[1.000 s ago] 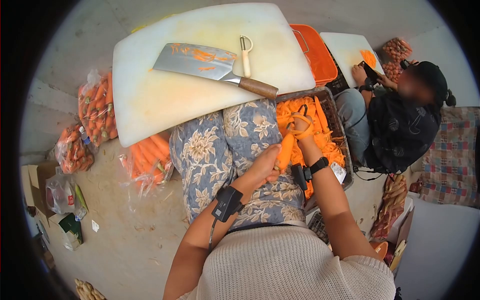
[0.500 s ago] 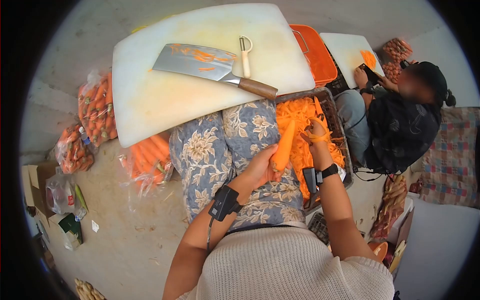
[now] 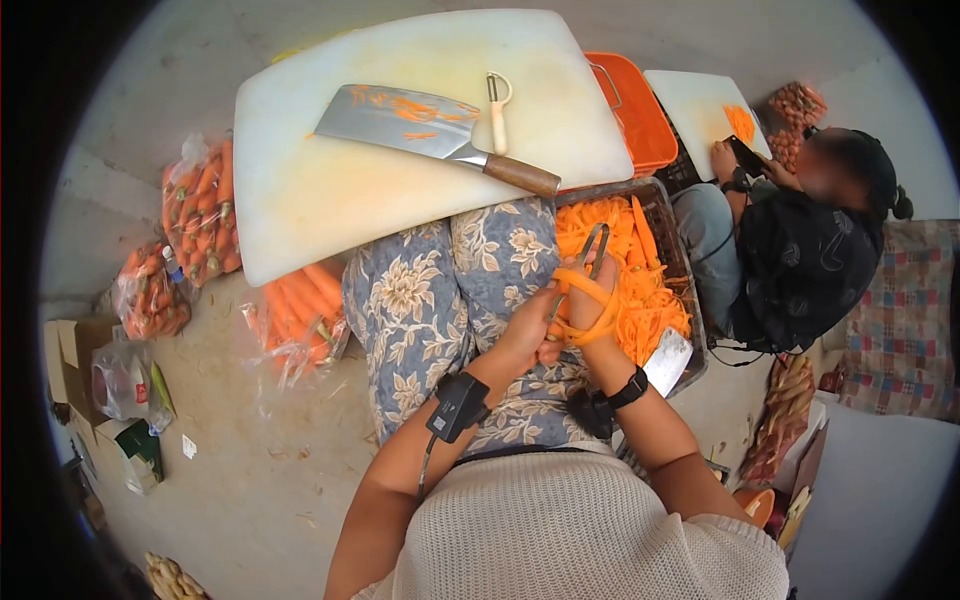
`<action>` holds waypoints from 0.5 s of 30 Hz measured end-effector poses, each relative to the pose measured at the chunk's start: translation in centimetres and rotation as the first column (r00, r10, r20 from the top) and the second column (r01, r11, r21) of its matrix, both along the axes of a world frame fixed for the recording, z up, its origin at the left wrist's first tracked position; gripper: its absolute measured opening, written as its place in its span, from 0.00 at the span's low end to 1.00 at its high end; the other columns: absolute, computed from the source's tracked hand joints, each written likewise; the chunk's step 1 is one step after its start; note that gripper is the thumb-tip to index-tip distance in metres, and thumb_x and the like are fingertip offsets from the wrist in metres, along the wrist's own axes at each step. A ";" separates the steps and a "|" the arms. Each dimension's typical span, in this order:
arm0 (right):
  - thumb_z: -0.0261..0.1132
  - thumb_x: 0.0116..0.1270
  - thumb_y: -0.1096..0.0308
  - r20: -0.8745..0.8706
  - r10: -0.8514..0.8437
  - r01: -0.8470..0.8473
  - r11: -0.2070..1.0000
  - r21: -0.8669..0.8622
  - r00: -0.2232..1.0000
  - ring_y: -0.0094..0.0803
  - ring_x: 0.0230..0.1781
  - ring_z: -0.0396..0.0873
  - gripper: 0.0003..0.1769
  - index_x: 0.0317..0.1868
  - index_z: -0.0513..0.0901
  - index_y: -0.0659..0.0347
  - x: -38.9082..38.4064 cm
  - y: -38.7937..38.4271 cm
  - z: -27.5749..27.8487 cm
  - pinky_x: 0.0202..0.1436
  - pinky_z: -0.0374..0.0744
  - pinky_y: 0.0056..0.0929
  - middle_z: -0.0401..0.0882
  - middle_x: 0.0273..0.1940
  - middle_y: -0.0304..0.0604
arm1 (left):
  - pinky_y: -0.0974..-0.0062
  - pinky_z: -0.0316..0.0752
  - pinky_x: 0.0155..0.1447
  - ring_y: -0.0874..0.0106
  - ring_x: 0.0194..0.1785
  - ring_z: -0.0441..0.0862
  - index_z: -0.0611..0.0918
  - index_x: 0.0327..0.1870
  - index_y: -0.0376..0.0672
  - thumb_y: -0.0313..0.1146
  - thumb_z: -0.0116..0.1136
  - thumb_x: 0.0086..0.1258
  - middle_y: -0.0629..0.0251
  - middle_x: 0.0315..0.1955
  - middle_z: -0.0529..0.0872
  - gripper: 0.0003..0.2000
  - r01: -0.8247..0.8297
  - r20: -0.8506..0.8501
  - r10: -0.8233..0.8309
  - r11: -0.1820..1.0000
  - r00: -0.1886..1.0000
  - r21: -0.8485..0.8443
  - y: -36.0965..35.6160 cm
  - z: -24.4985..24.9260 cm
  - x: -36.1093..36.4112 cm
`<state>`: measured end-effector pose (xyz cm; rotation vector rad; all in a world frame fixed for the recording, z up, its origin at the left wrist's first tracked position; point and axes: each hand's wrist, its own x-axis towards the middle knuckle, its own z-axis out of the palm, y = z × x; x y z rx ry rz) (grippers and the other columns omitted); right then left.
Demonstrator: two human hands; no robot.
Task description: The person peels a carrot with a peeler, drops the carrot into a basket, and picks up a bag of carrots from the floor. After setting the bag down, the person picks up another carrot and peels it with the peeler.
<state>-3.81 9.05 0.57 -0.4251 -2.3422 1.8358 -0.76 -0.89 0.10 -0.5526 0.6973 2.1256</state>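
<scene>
My left hand is closed around a carrot, which is mostly hidden behind the fingers and peel. Against it, my right hand grips a metal peeler, with long orange peel strips draped over the fingers. Beside my lap, a dark crate holds a heap of carrot peelings. On the large white cutting board lie a wooden-handled cleaver with orange shreds on its blade and a white peeler.
Bags of carrots stand at the left, another bag beside my leg. An orange bin is behind the crate. At the right, a co-worker holds a dark blade over a smaller white board.
My right hand has moved left and down from over the crate to my left hand, bringing the peeler onto the carrot. A metal blade in the crate is now more exposed.
</scene>
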 end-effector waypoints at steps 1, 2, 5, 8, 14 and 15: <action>0.63 0.58 0.68 0.085 -0.013 0.025 0.989 -0.149 0.996 0.34 0.31 0.69 0.14 0.36 0.67 0.65 -0.2 -0.2 0.6 0.36 0.70 0.32 0.65 0.38 0.48 | 0.83 0.53 0.14 0.82 0.09 0.58 0.69 0.47 0.49 0.52 0.37 0.72 0.69 0.16 0.72 0.17 0.000 0.000 0.000 1.000 1.000 0.002 0.0 0.0 -0.1; 0.63 0.58 0.68 0.084 -0.014 0.026 0.989 -0.147 0.996 0.34 0.31 0.69 0.14 0.36 0.67 0.65 -0.5 0.2 -0.4 0.36 0.70 0.32 0.65 0.38 0.48 | 0.84 0.52 0.14 0.83 0.09 0.57 0.68 0.48 0.50 0.51 0.36 0.72 0.68 0.16 0.73 0.16 0.010 -0.010 -0.010 1.000 1.000 0.010 -0.1 0.0 -0.2; 0.63 0.58 0.67 -0.061 -0.026 0.029 0.999 0.044 0.998 0.32 0.25 0.69 0.13 0.32 0.67 0.65 -2.1 2.5 -3.8 0.29 0.70 0.30 0.67 0.32 0.45 | 0.85 0.50 0.12 0.84 0.08 0.55 0.66 0.49 0.49 0.50 0.35 0.73 0.66 0.17 0.73 0.15 0.050 -0.070 -0.050 0.999 0.996 0.000 0.0 -0.1 -0.2; 0.62 0.58 0.66 -0.041 -0.117 0.122 0.984 0.129 0.992 0.30 0.20 0.69 0.14 0.28 0.67 0.66 -3.6 3.7 -4.1 0.24 0.69 0.27 0.69 0.26 0.42 | 0.86 0.50 0.11 0.84 0.07 0.55 0.65 0.48 0.48 0.49 0.34 0.74 0.64 0.18 0.74 0.15 0.101 -0.141 -0.107 0.994 0.984 -0.048 0.2 -0.1 -0.1; 0.61 0.62 0.64 0.132 -0.049 0.034 0.993 0.112 0.990 0.18 0.20 0.66 0.12 0.29 0.70 0.62 -4.6 4.7 -4.8 0.21 0.66 0.21 0.70 0.24 0.35 | 0.86 0.50 0.11 0.84 0.07 0.55 0.65 0.47 0.47 0.49 0.32 0.74 0.62 0.18 0.74 0.15 0.145 -0.151 -0.148 0.989 0.977 -0.030 -0.1 -0.2 -0.5; 0.61 0.62 0.63 0.120 -0.084 0.069 0.990 0.126 0.989 0.19 0.19 0.66 0.12 0.29 0.71 0.62 -5.0 4.9 -5.8 0.21 0.66 0.22 0.71 0.24 0.35 | 0.86 0.50 0.11 0.85 0.07 0.55 0.65 0.47 0.47 0.48 0.32 0.74 0.62 0.18 0.74 0.15 0.150 -0.128 -0.150 0.989 0.980 -0.007 -0.2 -0.2 -0.5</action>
